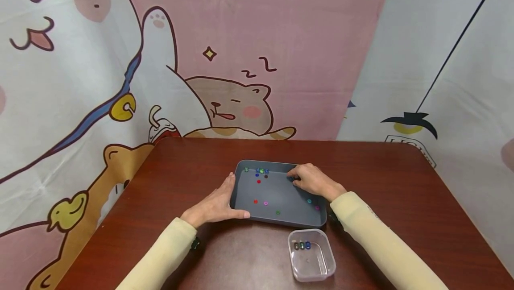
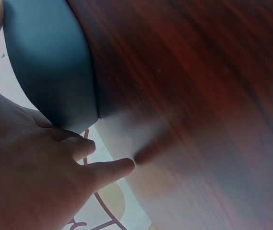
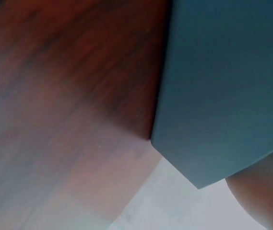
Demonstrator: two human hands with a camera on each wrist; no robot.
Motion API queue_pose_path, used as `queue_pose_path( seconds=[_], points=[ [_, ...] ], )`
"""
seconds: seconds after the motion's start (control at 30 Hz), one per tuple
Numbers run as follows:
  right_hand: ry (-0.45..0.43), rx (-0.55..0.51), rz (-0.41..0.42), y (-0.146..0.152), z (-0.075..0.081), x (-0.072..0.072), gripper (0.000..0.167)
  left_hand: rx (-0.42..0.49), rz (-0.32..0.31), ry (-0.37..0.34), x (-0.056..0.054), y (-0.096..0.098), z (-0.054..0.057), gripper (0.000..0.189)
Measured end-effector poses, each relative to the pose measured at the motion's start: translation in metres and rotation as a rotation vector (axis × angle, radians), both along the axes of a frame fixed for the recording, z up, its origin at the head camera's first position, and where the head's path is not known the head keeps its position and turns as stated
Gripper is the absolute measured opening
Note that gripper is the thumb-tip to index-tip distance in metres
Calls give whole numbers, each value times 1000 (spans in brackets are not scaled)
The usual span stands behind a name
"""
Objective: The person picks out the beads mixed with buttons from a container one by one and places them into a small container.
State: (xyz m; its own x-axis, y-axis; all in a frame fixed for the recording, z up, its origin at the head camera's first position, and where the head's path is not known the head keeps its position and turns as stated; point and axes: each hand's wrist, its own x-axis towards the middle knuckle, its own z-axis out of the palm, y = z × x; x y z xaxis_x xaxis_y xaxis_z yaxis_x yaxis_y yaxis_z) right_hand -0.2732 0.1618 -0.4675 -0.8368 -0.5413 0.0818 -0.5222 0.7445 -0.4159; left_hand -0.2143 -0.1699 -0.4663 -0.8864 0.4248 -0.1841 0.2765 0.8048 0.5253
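A grey rectangular tray point(image 1: 281, 219) lies on the table with small coloured beads in it. My left hand point(image 1: 214, 200) rests against the tray's left end, fingers straight along that side and thumb at the front rim. In the left wrist view, the fingers spread beside the tray's outer wall point(image 2: 54, 62). My right hand point(image 1: 314, 180) reaches over the tray's right side, thumb and forefinger pinching a small dark bluish bead point(image 1: 291, 178) near the back rim; the fingertips mostly hide it. Glass beads point(image 1: 262, 171) stand grouped at the back left, and a red bead point(image 1: 259, 181) sits just before them.
In front of the tray stands a clear plastic box point(image 1: 312, 276) with several glass beads point(image 1: 302, 245) in it. Ring-like beads, including a green one point(image 1: 278, 212) and a teal one point(image 1: 309, 201), are scattered over the tray's front half. A cartoon cloth point(image 1: 305, 58) hangs behind the brown table point(image 1: 192, 160).
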Motion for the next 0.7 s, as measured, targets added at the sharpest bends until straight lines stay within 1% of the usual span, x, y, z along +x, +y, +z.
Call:
queue_pose_path(
  seconds=[0.4, 0.63, 0.7],
  points=[
    [79, 14, 34, 5, -5, 1, 27, 4, 0, 6, 0, 1, -1, 131],
    [135, 27, 49, 4, -8, 2, 17, 6, 2, -8, 1, 1, -1, 132],
    [135, 20, 44, 4, -7, 2, 16, 7, 1, -3, 1, 0, -1, 131]
  ],
)
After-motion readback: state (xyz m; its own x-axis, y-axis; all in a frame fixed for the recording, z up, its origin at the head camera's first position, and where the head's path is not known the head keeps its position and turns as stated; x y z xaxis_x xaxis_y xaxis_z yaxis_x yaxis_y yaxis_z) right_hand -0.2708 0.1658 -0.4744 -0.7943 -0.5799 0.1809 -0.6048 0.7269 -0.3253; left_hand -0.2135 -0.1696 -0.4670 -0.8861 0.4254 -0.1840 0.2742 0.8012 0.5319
